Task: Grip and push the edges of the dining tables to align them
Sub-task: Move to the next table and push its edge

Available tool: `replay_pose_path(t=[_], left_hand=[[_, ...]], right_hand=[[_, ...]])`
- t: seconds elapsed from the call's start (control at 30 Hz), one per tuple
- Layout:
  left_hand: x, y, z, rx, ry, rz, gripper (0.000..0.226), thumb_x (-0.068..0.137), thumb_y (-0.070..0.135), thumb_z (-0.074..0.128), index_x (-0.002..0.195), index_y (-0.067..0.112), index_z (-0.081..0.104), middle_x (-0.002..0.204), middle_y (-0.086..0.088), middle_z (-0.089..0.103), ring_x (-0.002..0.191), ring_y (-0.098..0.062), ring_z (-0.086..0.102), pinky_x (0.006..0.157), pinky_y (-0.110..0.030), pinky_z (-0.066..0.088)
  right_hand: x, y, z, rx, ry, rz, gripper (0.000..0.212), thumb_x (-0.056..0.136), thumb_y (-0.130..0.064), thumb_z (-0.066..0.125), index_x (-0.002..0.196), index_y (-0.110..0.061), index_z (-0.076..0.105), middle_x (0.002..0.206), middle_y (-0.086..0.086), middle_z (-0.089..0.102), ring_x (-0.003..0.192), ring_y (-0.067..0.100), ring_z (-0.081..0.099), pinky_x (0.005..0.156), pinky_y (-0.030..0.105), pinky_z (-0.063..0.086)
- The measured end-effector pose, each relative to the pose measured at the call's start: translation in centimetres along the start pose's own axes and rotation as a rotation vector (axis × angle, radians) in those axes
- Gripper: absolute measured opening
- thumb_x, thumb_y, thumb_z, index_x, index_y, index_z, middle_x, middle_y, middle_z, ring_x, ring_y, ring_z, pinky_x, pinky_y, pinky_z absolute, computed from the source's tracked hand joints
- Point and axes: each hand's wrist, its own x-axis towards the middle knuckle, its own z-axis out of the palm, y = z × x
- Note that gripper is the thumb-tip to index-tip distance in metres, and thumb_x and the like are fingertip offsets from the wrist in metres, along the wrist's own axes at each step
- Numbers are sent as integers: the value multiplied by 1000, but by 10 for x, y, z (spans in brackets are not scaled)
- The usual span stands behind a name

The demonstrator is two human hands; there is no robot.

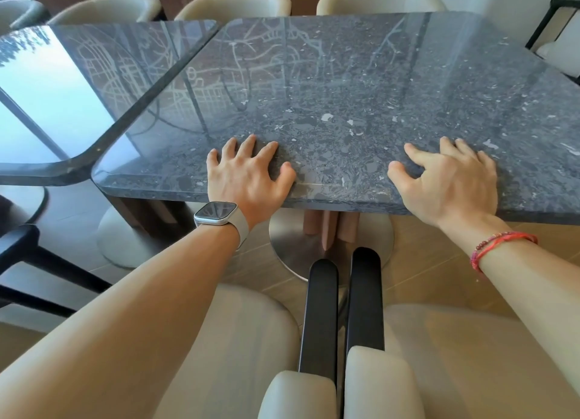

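Bare forearms (pixel 150 296); silver square watch (pixel 216 213) on pale strap (pixel 241 230); red cord-and-bead bracelets (pixel 499 245).

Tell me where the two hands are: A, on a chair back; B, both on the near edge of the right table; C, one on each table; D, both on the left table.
B: the left hand and the right hand both lie with fingers spread on the near edge of the right table; neither touches the left table.
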Motion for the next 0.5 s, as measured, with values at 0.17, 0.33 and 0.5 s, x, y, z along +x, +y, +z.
replay_pose_path(t=[0.17, 0.33, 0.5], left_hand=[[2, 1, 2, -11, 19, 1, 62, 90, 58, 30, 129, 29, 68, 132, -4, 66, 130, -35, 52, 110, -55, 34], [2, 0, 4, -12, 17, -3, 60, 91, 57, 32, 132, 30, 68, 140, -6, 63, 135, -36, 50, 113, -56, 32], [2, -1, 4, -14, 38, 2, 59, 91, 56, 34, 132, 29, 68, 140, -7, 64, 135, -37, 50, 113, -55, 32]], right_hand=[[3, 1, 1, 0, 5, -11, 69, 85, -69, 30, 136, -35, 61, 150, 22, 49, 144, 38, 37, 119, 57, 23], [3, 2, 2, 5, 2, -12, 69, 86, -69, 30, 138, -35, 60, 152, 22, 47, 145, 38, 35, 120, 58, 22], [2, -1, 3, 8, 0, -12, 69, 86, -69, 29, 139, -36, 58, 154, 22, 44, 147, 38, 33, 121, 58, 19]])
